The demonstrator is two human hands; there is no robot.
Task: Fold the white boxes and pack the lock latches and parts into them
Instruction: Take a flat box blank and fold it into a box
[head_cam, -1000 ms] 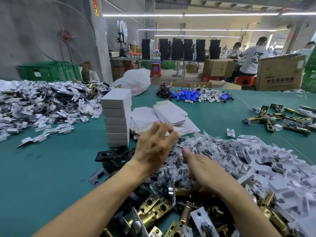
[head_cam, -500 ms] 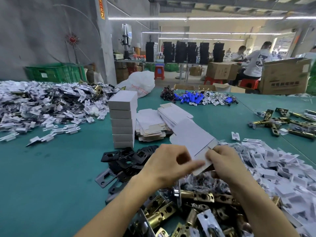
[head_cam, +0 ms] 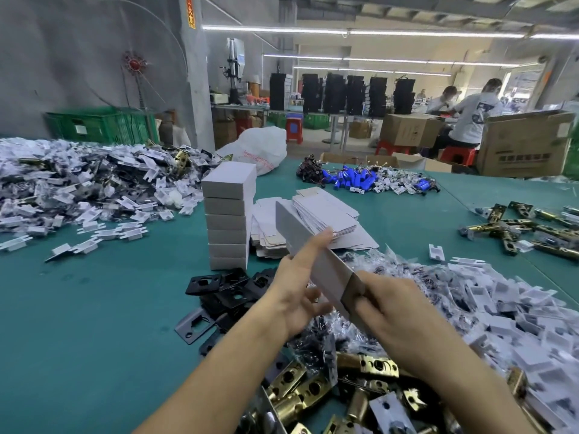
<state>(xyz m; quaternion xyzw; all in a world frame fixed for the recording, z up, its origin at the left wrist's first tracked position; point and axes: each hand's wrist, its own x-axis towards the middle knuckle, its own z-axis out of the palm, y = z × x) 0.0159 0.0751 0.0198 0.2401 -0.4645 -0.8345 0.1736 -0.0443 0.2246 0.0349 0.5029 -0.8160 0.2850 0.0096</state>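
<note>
Between my hands is one white box (head_cam: 297,233), opened up into a long sleeve and tilted away from me. My left hand (head_cam: 297,289) holds its left side, fingers stretched along the panel. My right hand (head_cam: 388,311) grips its near end, where a grey flap shows. Behind it lie flat white box blanks (head_cam: 326,217) and a stack of several folded white boxes (head_cam: 228,214). Brass lock latches (head_cam: 300,389) lie under my arms. Black strike plates (head_cam: 219,292) sit to the left, and bagged small parts (head_cam: 404,270) to the right.
White plastic inserts are heaped at the right (head_cam: 507,311) and far left (head_cam: 78,189). More brass latches (head_cam: 526,227) lie at the right edge, blue batteries (head_cam: 354,178) at the back. A white bag (head_cam: 260,148), cardboard cartons and seated people are beyond the green table (head_cam: 94,308).
My hands reached to the blank pile, took one flat box and pulled it toward me. It has since been opened from flat into a sleeve between both hands.
</note>
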